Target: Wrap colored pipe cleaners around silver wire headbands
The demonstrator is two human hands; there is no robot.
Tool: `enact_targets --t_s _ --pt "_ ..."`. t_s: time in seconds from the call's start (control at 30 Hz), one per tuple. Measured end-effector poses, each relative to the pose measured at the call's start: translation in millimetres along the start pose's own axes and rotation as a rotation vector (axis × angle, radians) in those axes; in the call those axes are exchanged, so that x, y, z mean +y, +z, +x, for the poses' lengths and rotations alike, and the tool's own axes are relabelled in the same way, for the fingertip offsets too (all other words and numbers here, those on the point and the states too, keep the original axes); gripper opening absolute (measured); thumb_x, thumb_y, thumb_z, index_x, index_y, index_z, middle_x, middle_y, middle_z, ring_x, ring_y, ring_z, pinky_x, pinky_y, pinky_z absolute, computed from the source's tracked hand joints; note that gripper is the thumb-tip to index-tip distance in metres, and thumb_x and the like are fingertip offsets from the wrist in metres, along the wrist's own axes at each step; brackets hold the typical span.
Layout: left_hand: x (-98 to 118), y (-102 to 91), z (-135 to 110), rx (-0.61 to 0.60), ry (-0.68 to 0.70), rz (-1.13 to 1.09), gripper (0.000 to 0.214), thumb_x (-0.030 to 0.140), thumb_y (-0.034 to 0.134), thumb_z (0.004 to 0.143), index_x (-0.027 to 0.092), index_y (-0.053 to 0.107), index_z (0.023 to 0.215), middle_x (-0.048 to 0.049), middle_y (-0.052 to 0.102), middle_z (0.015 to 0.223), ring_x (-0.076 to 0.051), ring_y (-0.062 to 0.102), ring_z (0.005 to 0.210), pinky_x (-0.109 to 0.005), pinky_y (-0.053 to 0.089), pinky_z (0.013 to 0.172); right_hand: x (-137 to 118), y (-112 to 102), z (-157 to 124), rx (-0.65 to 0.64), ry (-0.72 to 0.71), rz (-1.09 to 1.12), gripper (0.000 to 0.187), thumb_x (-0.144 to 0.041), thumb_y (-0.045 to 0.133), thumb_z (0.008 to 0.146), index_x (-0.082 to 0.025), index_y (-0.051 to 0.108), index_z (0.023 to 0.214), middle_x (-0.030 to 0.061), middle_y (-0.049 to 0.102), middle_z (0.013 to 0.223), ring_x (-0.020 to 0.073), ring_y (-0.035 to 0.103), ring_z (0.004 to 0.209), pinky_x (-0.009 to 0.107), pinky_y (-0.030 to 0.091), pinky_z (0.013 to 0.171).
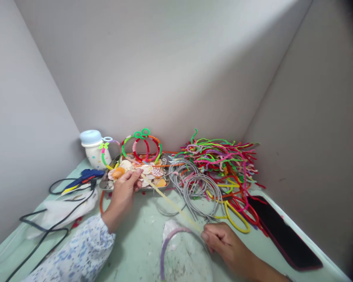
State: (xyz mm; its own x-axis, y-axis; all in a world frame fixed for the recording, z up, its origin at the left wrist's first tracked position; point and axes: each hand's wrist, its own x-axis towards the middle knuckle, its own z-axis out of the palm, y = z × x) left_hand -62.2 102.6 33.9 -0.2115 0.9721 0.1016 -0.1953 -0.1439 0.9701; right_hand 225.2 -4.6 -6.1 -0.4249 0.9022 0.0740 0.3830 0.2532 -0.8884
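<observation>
Nearest the head camera, at the bottom edge, are a blue-patterned white sleeve (pixel 79 254) and a ring (pixel 162 259) wrapped partly in purple and pinkish fuzzy stem, its lower part cut off by the frame. The ring stands out against a smudged pale green tabletop (pixel 141 239), and its greyish right side runs up to the fingers of the right hand (pixel 225 243). That hand is curled, thumb against forefinger, pinching the near end of a pale yellow pipe cleaner (pixel 172 204); I cannot tell whether it grips the ring too. The pipe cleaner stretches nearly straight, slanting up to the left hand (pixel 124 192), whose thumb and fingertips pinch its far end in front of a metal tray (pixel 153 188) of seashells (pixel 148 169).

Two multicoloured wrapped hoops (pixel 159 145) topped with green loops stand upright at the tray's back. Left of the tray are a white cup (pixel 95 154) with a light blue lid, a blue glue gun (pixel 86 176), a black cord (pixel 54 227) and a whitish plastic bag (pixel 69 209). To its right, coils of grey wire (pixel 184 192) lie before a tangled heap of coloured pipe cleaners (pixel 220 156); bent yellow stems (pixel 238 224) and a black slab-like device (pixel 285 231) lie farther right.
</observation>
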Motion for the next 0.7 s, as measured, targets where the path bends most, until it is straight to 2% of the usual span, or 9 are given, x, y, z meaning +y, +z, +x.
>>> enact_targets --t_s 0.2,0.5,0.7 --pt "-9.0 1.0 -10.3 0.028 0.068 0.114 0.033 0.048 0.065 0.077 0.017 0.058 0.070 0.0021 0.058 0.052 -0.012 0.052 0.049 -0.021 0.037 0.049 10.6 -2.5 2.7 0.230 0.042 0.229 0.047 -0.052 0.044 0.092 -0.017 0.050 0.060 -0.0036 0.041 0.051 0.0110 0.040 0.049 0.025 0.032 0.052" --pt "-16.8 13.5 -34.0 -0.090 0.025 0.105 0.032 0.046 0.055 0.086 0.015 0.058 0.077 -0.0003 0.064 0.064 -0.010 0.053 0.050 -0.020 0.038 0.048 15.7 -6.9 10.7 0.674 0.097 0.845 0.031 -0.043 0.065 0.081 -0.018 0.055 0.066 -0.0031 0.050 0.060 0.0083 0.044 0.052 0.017 0.036 0.045" --pt "-22.9 15.3 -37.6 -0.165 0.004 0.241 0.036 0.048 0.048 0.089 0.015 0.057 0.075 -0.0005 0.063 0.063 -0.010 0.052 0.049 -0.020 0.038 0.049 7.0 -19.1 16.5 0.834 0.025 0.936 0.025 -0.038 0.074 0.072 -0.018 0.059 0.068 -0.0031 0.054 0.063 0.0083 0.049 0.053 0.016 0.040 0.044"
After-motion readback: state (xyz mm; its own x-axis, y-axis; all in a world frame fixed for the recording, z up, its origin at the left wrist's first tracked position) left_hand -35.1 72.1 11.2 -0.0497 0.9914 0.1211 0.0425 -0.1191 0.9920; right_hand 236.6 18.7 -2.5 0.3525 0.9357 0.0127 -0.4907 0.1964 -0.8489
